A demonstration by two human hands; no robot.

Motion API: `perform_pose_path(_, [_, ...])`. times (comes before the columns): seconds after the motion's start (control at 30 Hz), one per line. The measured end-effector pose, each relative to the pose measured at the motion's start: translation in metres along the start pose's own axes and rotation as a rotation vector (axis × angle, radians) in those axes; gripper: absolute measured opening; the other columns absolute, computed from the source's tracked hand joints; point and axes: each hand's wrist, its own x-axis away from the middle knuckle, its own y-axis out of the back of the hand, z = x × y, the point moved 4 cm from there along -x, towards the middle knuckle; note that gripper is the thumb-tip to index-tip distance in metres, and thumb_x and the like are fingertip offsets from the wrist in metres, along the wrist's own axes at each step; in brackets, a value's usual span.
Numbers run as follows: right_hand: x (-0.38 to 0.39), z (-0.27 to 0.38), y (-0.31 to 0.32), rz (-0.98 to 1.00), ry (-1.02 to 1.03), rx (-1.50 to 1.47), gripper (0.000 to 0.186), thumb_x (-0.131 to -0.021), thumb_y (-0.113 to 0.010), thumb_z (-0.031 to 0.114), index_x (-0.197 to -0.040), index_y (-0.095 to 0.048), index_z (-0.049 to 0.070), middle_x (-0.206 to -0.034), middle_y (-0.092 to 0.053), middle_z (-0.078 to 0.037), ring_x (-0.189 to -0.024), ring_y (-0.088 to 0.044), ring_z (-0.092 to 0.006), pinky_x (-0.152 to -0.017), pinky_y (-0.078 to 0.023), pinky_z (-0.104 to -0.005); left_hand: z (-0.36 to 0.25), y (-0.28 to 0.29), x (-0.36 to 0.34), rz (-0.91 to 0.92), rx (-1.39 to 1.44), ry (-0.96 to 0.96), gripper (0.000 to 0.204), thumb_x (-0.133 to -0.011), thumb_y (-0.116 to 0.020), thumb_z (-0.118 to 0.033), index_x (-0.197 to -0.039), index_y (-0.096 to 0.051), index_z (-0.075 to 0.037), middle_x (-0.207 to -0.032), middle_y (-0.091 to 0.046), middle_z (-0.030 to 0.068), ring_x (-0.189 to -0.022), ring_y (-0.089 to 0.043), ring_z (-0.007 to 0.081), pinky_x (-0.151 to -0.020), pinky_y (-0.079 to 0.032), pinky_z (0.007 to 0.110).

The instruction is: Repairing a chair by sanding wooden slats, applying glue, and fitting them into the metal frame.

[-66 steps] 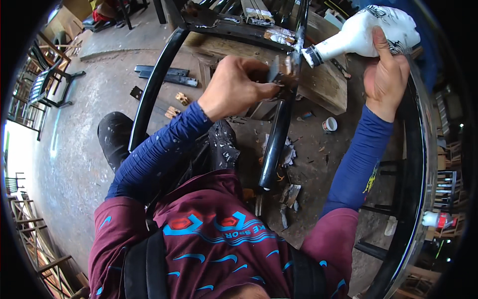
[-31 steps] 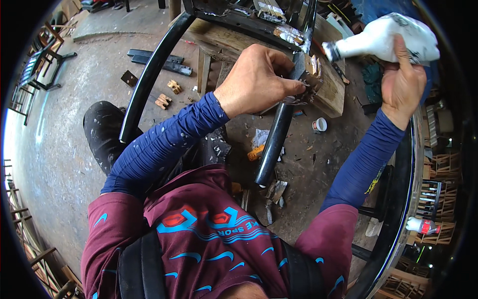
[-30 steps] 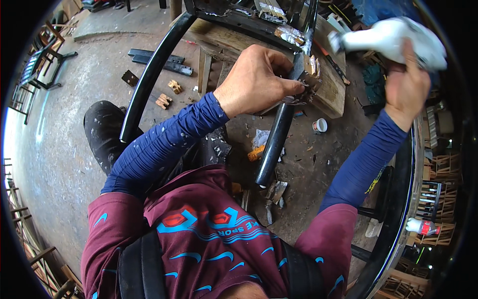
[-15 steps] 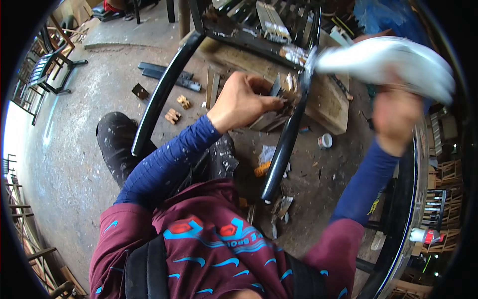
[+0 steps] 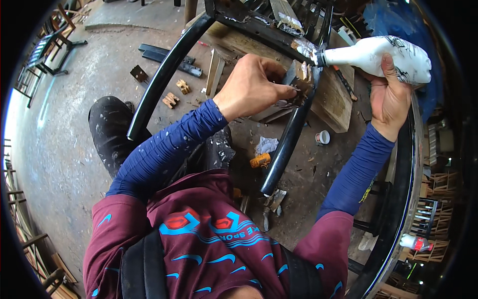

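Observation:
My left hand (image 5: pixel 251 87) pinches a short dark-painted wood piece (image 5: pixel 300 74) by its side; its end shows bare, pale wood. My right hand (image 5: pixel 391 99) is wrapped round a white glue bottle (image 5: pixel 366 56) held on its side. The bottle's dark nozzle points left, close by the wood piece's bare end; whether they touch I cannot tell. Beneath both hands lies a black chair frame (image 5: pixel 172 72), its curved legs toward me. White smears mark a joint on the frame near the nozzle.
A wooden block (image 5: pixel 331 107) supports the frame. On the floor are dark wood strips (image 5: pixel 169 62), small wood blocks (image 5: pixel 171 99), a yellow object (image 5: pixel 260 160), a white cup (image 5: pixel 322 137) and scraps. A black chair (image 5: pixel 42 62) stands far left. Blue plastic sheeting (image 5: pixel 393 22) lies at far right.
The bottle, blurred before, is now steadier, with its nozzle by the wood piece. My left hand has shifted slightly right and up with the piece. The whole view has shifted a little.

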Motion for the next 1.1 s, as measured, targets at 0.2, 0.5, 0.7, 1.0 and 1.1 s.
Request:
perform_pose_path(0.2, [0.002, -0.005, 0.003, -0.028, 0.019, -0.019, 0.046, -0.092, -0.075, 0.004, -0.135, -0.057, 0.004, -0.129, -0.066, -0.013, -0.122, -0.062, -0.0320, -0.103, -0.054, -0.0597, -0.004, -0.004, -0.001, -0.008, 0.017, -0.039, 0.029, -0.081, -0.083, -0.019, -0.098, -0.077, 0.004, -0.081, -0.075, 0.0114, -0.071, -0.069, 0.0130, -0.068, -0.057, 0.028])
perform_pose_path(0.5, [0.009, -0.003, -0.012, 0.021, 0.068, 0.027, 0.049, -0.088, -0.081, 0.009, -0.131, -0.060, 0.003, -0.124, -0.069, -0.016, -0.115, -0.068, -0.0323, -0.094, -0.059, -0.0591, -0.012, -0.002, -0.001, -0.028, -0.049, -0.081, 0.028, -0.081, -0.082, -0.019, -0.097, -0.077, 0.004, -0.080, -0.075, 0.0124, -0.072, -0.070, 0.0144, -0.070, -0.058, 0.029])
perform_pose_path(0.7, [0.014, 0.010, -0.016, -0.048, 0.140, 0.194, 0.048, -0.087, -0.081, 0.008, -0.130, -0.061, 0.002, -0.119, -0.071, -0.015, -0.112, -0.070, -0.0311, -0.089, -0.062, -0.0544, -0.010, 0.001, -0.004, -0.057, -0.112, -0.097, 0.026, -0.083, -0.081, -0.016, -0.099, -0.077, 0.003, -0.083, -0.076, 0.0120, -0.074, -0.071, 0.0135, -0.072, -0.059, 0.028])
perform_pose_path(1.0, [0.007, 0.008, -0.010, 0.042, 0.167, 0.140, 0.054, -0.089, -0.076, -0.001, -0.137, -0.055, 0.009, -0.130, -0.065, -0.010, -0.123, -0.061, -0.0284, -0.110, -0.050, -0.0507, -0.015, 0.010, -0.004, 0.033, -0.135, -0.169, 0.033, -0.088, -0.077, -0.009, -0.116, -0.071, 0.007, -0.099, -0.077, 0.0167, -0.087, -0.074, 0.0191, -0.083, -0.060, 0.032])
perform_pose_path(1.1, [0.005, 0.024, -0.019, 0.226, 0.315, 0.086, 0.050, -0.087, -0.078, -0.001, -0.133, -0.059, 0.004, -0.123, -0.070, -0.014, -0.113, -0.068, -0.0281, -0.103, -0.056, -0.0458, -0.021, 0.020, -0.006, 0.088, -0.220, -0.241, 0.036, -0.090, -0.075, -0.008, -0.121, -0.069, 0.007, -0.104, -0.076, 0.0191, -0.092, -0.074, 0.0209, -0.087, -0.059, 0.033])
